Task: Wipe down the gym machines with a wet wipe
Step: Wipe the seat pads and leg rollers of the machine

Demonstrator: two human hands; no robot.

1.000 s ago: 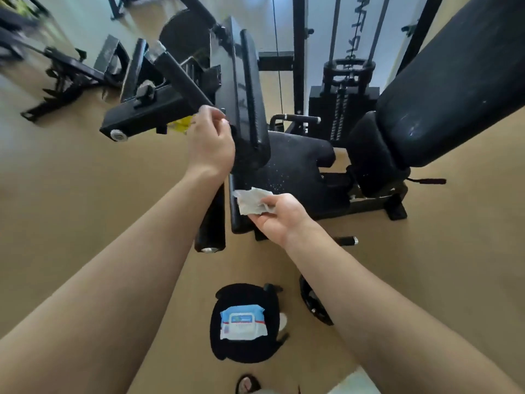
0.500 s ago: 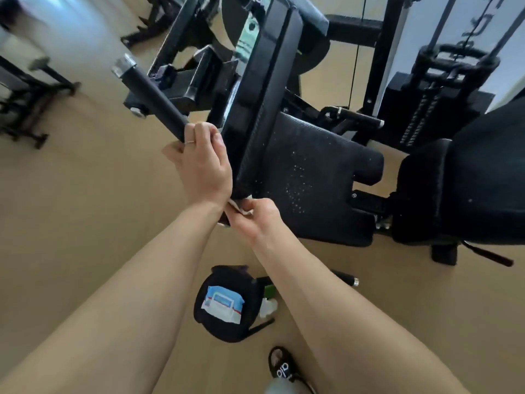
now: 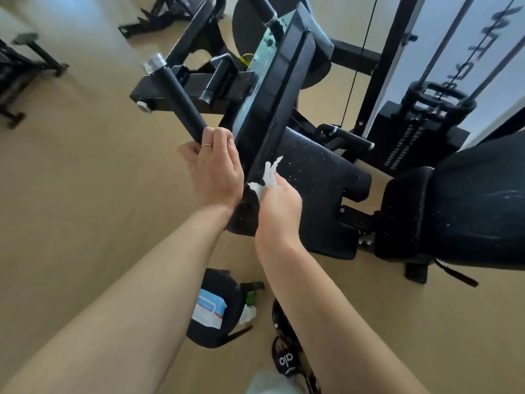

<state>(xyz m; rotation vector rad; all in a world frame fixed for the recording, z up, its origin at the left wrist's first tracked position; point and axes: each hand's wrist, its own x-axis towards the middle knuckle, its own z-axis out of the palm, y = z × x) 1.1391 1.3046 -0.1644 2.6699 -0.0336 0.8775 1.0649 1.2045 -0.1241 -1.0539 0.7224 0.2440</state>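
Left hand (image 3: 214, 172) wrapped around black cylindrical machine handle (image 3: 177, 102), right hand (image 3: 279, 206) pinching crumpled white wet wipe (image 3: 265, 180) against black padded upright edge (image 3: 270, 115)

The left hand (image 3: 214, 172) holds the black cylindrical machine handle (image 3: 179, 102) left of the black upright pad (image 3: 272, 109), the right hand (image 3: 279, 206) holds the crumpled white wipe (image 3: 267, 179) against the pad's lower edge, and the blue-and-white wipes pack (image 3: 207, 308) lies on the tan floor (image 3: 85, 194) below both.

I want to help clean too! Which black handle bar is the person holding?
The long bar with the silver cap, sticking out on the left of the machine. The left hand grips its lower end. The short bar behind the seat is untouched; the right hand holds the wipe.
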